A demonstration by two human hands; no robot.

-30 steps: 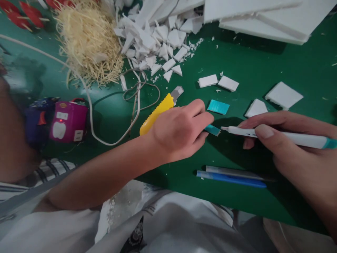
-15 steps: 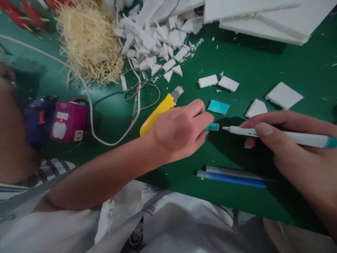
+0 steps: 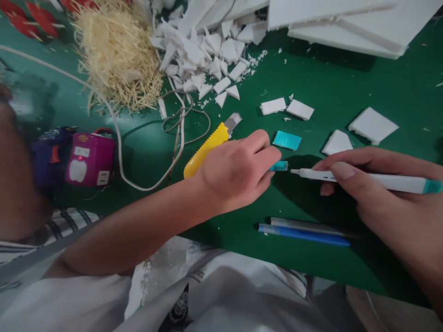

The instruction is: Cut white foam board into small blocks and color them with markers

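Between the fingers of my left hand (image 3: pixel 238 168) is a small teal piece (image 3: pixel 282 166), mostly hidden by the hand. My right hand (image 3: pixel 374 184) grips a white marker (image 3: pixel 398 182) with a teal end; its tip points at the teal piece, with a small gap between them. Just above my left hand lies a flat teal foam piece (image 3: pixel 287 140). A yellow cutter (image 3: pixel 207 150), blade out, lies partly behind my left wrist. White foam pieces (image 3: pixel 300 109) rest farther up, and a cut white piece (image 3: pixel 337 142) is beside my right fingers.
Blue and grey pens (image 3: pixel 304 234) lie near the front edge. White foam scraps (image 3: pixel 207 50), a pile of thin sticks (image 3: pixel 117 60) and foam sheets (image 3: pixel 346 27) are at the back. At left are a magenta box (image 3: pixel 90 160), a white cable (image 3: pixel 119 157) and another person's arm (image 3: pixel 20 180).
My right hand and the marker have shifted slightly left, toward the teal piece. My left hand has stayed in place. At the left, the other person's arm has moved a little.
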